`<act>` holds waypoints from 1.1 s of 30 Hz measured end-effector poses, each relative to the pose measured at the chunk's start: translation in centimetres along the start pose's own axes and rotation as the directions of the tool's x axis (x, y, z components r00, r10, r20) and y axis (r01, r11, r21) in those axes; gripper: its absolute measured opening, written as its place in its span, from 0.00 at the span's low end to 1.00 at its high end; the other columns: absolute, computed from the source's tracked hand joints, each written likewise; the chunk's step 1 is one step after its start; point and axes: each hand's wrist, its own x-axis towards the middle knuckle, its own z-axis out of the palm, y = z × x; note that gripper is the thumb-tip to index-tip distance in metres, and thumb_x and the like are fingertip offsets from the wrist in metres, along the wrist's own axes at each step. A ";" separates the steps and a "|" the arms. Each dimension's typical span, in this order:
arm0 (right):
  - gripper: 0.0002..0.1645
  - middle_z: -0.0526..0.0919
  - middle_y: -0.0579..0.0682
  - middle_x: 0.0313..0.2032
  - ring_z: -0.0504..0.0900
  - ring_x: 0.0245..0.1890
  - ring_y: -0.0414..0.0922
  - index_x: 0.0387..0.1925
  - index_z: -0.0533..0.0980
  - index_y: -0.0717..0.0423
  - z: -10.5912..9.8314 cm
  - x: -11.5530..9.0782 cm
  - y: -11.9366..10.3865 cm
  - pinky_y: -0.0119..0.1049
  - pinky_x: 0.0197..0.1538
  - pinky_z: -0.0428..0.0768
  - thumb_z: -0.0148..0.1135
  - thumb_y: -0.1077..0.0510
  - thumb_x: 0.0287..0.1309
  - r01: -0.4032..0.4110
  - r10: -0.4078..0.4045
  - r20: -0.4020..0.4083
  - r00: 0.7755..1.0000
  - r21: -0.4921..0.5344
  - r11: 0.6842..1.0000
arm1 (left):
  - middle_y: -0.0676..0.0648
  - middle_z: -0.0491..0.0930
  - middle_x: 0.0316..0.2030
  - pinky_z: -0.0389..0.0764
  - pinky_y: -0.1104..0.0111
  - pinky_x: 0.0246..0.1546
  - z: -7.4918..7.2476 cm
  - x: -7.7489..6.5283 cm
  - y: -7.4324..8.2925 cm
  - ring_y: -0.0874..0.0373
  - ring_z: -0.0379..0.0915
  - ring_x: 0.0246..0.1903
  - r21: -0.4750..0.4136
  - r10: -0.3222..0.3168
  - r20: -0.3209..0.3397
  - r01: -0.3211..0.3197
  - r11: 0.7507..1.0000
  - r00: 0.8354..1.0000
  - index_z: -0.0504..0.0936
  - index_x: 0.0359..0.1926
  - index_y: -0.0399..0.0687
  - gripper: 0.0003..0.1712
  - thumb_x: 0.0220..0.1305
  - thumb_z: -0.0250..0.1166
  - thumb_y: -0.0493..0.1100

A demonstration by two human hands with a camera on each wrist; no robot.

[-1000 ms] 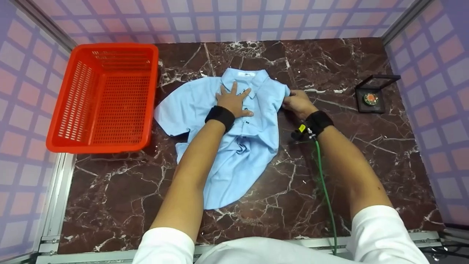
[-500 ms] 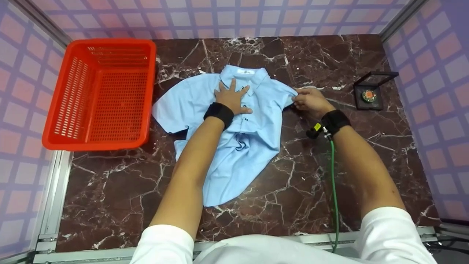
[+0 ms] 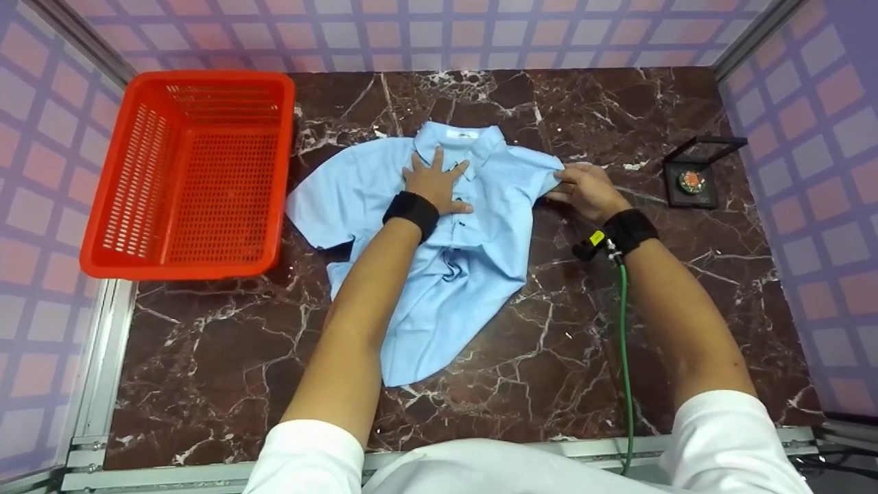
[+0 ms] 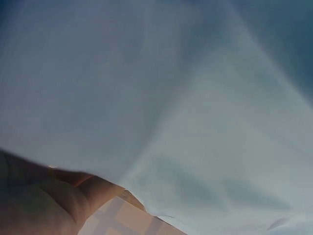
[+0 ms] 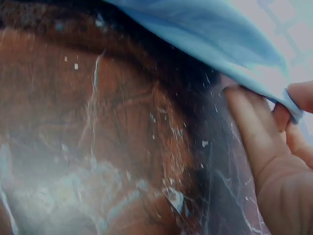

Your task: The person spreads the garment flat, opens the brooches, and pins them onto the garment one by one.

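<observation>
A light blue short-sleeved shirt [image 3: 504,226] lies front up on the marble-patterned table, collar at the far side, its lower part bunched and folded. My left hand [image 3: 435,186] rests on the chest just below the collar, fingers spread straight. In the left wrist view the shirt cloth [image 4: 161,107] fills most of the picture, with part of the hand at lower left. My right hand [image 3: 586,190] pinches the hem of the sleeve on the right. The right wrist view shows the sleeve edge [image 5: 234,68] between thumb and fingers, slightly lifted off the table.
A red plastic basket [image 3: 281,178] stands at the left. On the right sits a small open black case [image 3: 693,199] with a round orange and green piece [image 3: 691,182] in it. A green cable [image 3: 624,357] runs from the right wristband to the near edge.
My right hand has moved to the right, drawing the right sleeve outward and straightening it. My left hand stays on the chest of the shirt.
</observation>
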 end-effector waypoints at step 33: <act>0.11 0.67 0.46 0.21 0.68 0.24 0.43 0.31 0.71 0.56 -2.2 -1.7 -1.3 0.33 0.34 0.68 0.56 0.58 0.73 -0.251 0.253 0.061 0.965 -0.045 0.967 | 0.34 0.37 0.79 0.55 0.32 0.65 0.4 0.7 -0.2 0.18 0.36 0.70 -0.018 -0.003 0.021 0.003 1.000 1.000 0.46 0.80 0.69 0.55 0.60 0.61 0.75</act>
